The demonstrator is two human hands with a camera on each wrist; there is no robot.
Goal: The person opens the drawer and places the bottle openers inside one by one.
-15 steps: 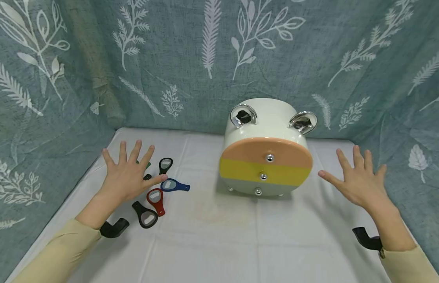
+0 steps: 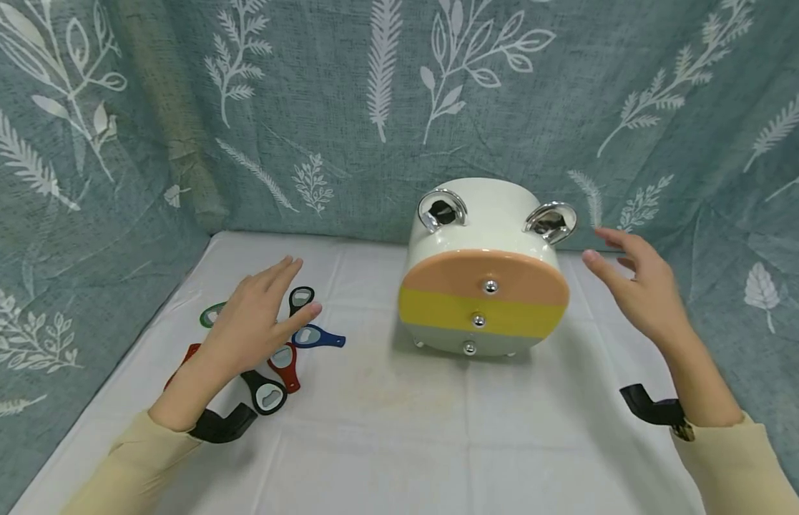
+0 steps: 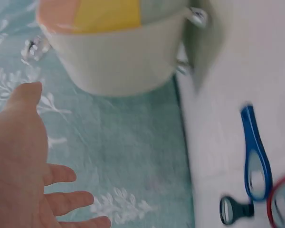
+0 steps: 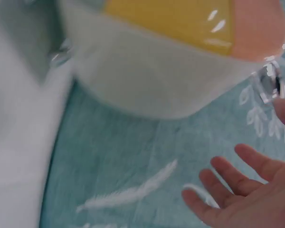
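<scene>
My left hand hovers over a cluster of bottle openers at the left, fingers fairly straight and holding nothing. Around it lie a blue bottle opener, a red bottle opener and a black bottle opener. Behind them is another black one, and a green bottle opener shows past the hand. A second red piece is mostly hidden by the forearm. To the right of a small rounded drawer chest, my right hand hangs in the air with loosely bent fingers and nothing in them.
The white chest has orange, yellow and grey-green drawer fronts, each with a silver knob. Two silver rings stick out from its top. A white cloth covers the table; a leaf-patterned green curtain hangs behind and at both sides.
Both hands have turned from spread, palm-down poses. The left has shifted right, uncovering the green opener; the right has moved slightly left and up, its fingers now bent and closer together.
</scene>
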